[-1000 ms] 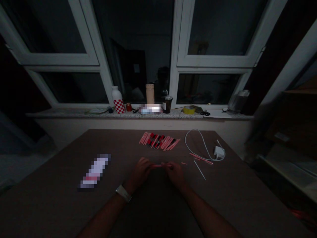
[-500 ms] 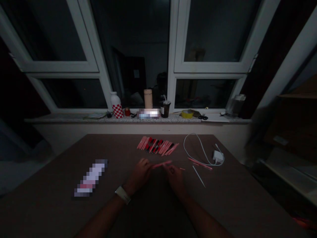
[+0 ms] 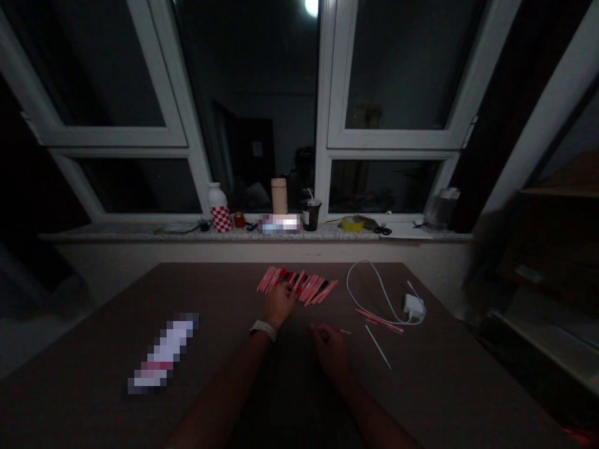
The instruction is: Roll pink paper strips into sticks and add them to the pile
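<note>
A row of pink, red and black pens (image 3: 315,290) lies slanted side by side on the far part of the table. Over the row's near edge is my left hand (image 3: 279,304), its wrist in a pale watch band. Its fingers are closed on a pink pen (image 3: 298,280) among the others. My right hand (image 3: 331,345) rests nearer to me with fingers curled together; whatever may be in them is hidden. Just right of it lies a small thin pink piece (image 3: 345,332). A thin white stick (image 3: 377,347) lies farther right.
A white charger (image 3: 413,305) with a looped cable and some pink pens (image 3: 381,320) are on the right. At left lies a blurred-out phone-like slab (image 3: 163,352). The windowsill (image 3: 234,237) holds a checkered bottle (image 3: 219,209), a tan flask (image 3: 279,196), a drink cup (image 3: 311,215) and yellow tape (image 3: 352,224).
My left hand has moved forward and right to the row, carrying the pink pen away from my right hand. My right hand stays nearly in place. The view has tilted up slightly.
</note>
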Tool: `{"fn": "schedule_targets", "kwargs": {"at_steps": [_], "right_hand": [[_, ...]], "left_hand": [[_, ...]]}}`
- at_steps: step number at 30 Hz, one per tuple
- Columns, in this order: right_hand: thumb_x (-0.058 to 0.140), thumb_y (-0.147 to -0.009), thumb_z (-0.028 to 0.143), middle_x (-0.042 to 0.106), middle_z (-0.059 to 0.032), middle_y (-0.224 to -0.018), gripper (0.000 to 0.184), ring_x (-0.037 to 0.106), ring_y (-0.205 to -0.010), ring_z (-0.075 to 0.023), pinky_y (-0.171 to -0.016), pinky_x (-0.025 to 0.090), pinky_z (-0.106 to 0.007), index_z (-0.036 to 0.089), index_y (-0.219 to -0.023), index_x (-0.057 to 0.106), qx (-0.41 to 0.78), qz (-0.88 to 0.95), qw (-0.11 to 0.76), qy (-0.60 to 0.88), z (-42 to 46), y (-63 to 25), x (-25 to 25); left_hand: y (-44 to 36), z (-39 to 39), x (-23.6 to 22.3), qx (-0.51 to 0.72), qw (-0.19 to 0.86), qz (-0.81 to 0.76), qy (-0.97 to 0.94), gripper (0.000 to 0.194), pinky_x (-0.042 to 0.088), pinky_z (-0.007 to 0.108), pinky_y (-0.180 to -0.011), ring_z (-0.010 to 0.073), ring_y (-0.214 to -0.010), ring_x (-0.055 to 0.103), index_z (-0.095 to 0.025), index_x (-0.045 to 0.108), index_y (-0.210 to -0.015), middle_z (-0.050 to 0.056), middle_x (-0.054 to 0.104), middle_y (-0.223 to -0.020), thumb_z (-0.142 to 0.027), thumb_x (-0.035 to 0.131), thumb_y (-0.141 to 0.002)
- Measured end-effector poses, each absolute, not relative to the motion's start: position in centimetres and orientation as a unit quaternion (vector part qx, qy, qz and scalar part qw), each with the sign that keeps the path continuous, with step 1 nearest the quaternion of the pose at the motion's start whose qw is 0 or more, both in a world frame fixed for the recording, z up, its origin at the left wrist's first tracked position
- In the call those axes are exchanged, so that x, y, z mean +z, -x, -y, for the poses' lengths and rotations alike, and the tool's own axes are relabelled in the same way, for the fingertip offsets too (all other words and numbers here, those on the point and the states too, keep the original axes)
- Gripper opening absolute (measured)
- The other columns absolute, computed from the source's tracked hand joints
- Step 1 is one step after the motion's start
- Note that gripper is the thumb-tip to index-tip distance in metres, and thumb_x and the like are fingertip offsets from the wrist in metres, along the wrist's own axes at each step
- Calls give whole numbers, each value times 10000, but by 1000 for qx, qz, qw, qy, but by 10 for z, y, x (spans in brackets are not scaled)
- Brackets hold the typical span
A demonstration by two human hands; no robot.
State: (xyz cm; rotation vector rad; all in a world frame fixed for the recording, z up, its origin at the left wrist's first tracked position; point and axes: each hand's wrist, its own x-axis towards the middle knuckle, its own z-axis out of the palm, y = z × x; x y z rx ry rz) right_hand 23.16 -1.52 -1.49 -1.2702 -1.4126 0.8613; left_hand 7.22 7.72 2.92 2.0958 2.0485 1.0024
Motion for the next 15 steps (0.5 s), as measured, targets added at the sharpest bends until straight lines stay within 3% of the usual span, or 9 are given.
{"fn": "schedule_targets", "kwargs": {"at_steps": [8, 15], "right_hand": [[456, -854, 568, 511, 11, -520, 454, 484, -503, -142, -479, 322, -241, 196, -610, 546, 338, 597, 497, 532, 12, -230, -18], [461, -861, 514, 541, 4, -546, 417, 498, -532, -138, -498, 342, -235, 189, -616, 551, 323, 599, 500, 536, 12, -229, -19]], "left_hand": [[-77, -96, 18, 287, -16, -707, -646, 258, 412, 296, -700, 214, -828, 608, -194, 674, -920, 79, 685, -849, -410, 564, -834], [-85, -90, 25, 331, -80, -664, -666, 259, 406, 408, -878, 273, -1018, 528, -166, 661, -979, 127, 630, -1034, -358, 530, -865]]}}
